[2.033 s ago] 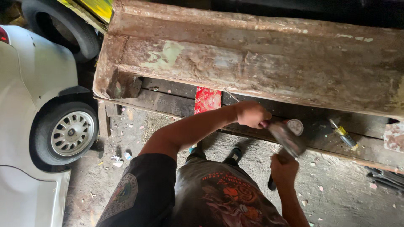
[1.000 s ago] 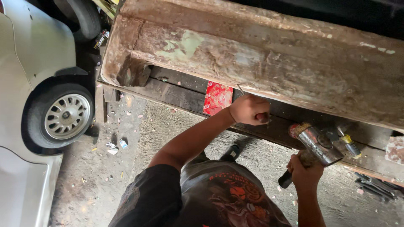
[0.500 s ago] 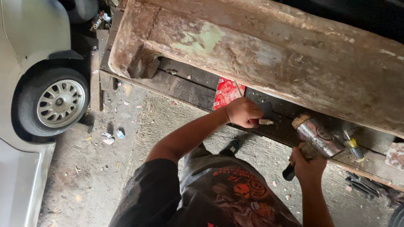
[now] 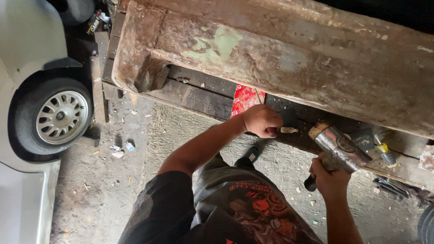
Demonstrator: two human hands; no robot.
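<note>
At nine o'clock a white car's wheel (image 4: 61, 116) stands parked clear. Centre, the left hand (image 4: 261, 120) is closed around a chisel (image 4: 288, 130), its struck end pointing toward three o'clock under the rusty metal beam (image 4: 289, 58). The right hand (image 4: 329, 178) grips a heavy hammer (image 4: 339, 145), head just beside that end.

Chisel (image 4: 288, 130): only the butt end shows; the rest is inside the left hand (image 4: 261, 120). Hammer (image 4: 338, 147) handle mostly covered by the right hand (image 4: 329, 178). Car (image 4: 27, 90) cut off at left edge.
</note>
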